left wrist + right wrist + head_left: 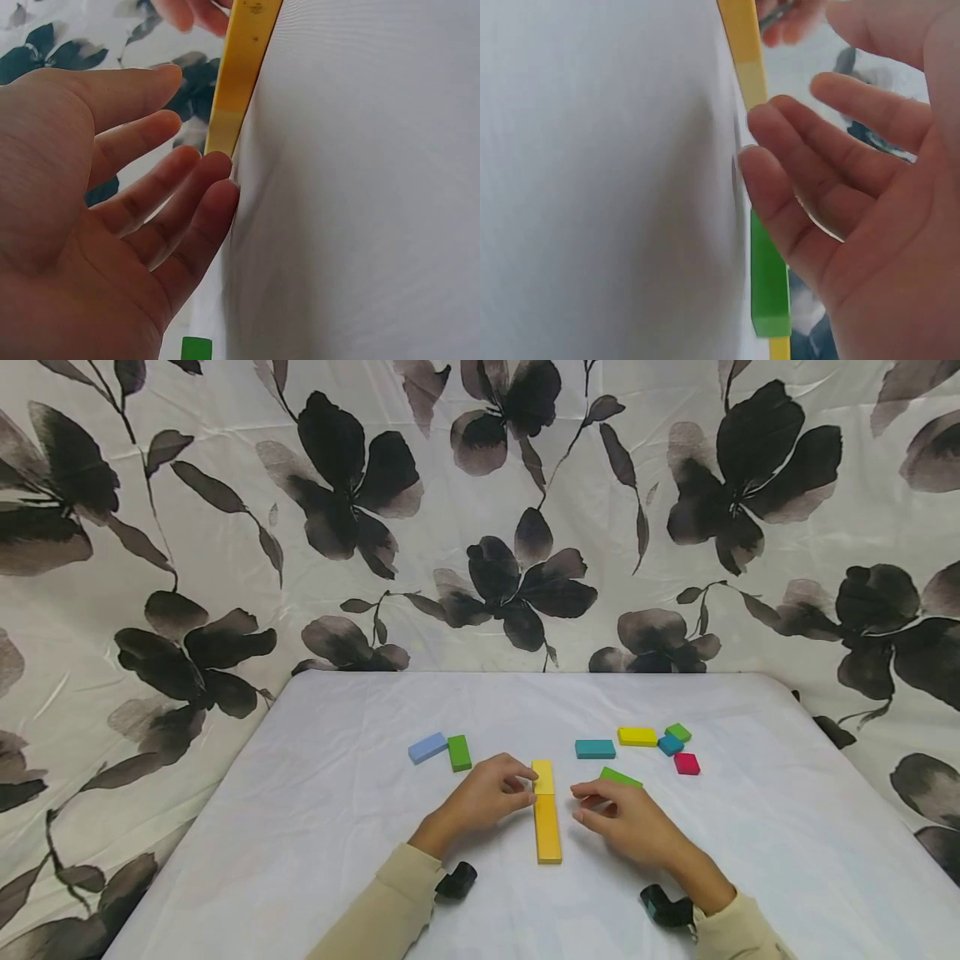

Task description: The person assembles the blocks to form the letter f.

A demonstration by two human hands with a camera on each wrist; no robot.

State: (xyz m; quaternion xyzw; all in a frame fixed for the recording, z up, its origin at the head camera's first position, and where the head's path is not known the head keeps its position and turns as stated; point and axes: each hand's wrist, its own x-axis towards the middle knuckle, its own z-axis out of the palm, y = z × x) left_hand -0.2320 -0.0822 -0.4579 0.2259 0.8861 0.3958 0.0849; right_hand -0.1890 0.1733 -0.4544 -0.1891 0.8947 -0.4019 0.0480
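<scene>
Two yellow wooden blocks lie end to end on the white-covered table: a longer, deeper yellow block [548, 831] in front and a short, lighter yellow block [543, 777] behind it. My left hand [486, 793] is at their left side, its fingertips right at the join in the head view. In the left wrist view, the loosely bent fingers [202, 225] overlap the lighter end, with no block between thumb and fingers. To the right of the blocks, my right hand [626, 818] stands apart from them, its fingers relaxed and holding nothing. A green block [769, 277] lies behind it, partly hidden.
At the back left are a blue block [427, 748] and a green block [460, 752]. Toward the back right lie a teal block [596, 749], a yellow block [637, 737], a small blue block [671, 744], a small green block [678, 732] and a red block [686, 764].
</scene>
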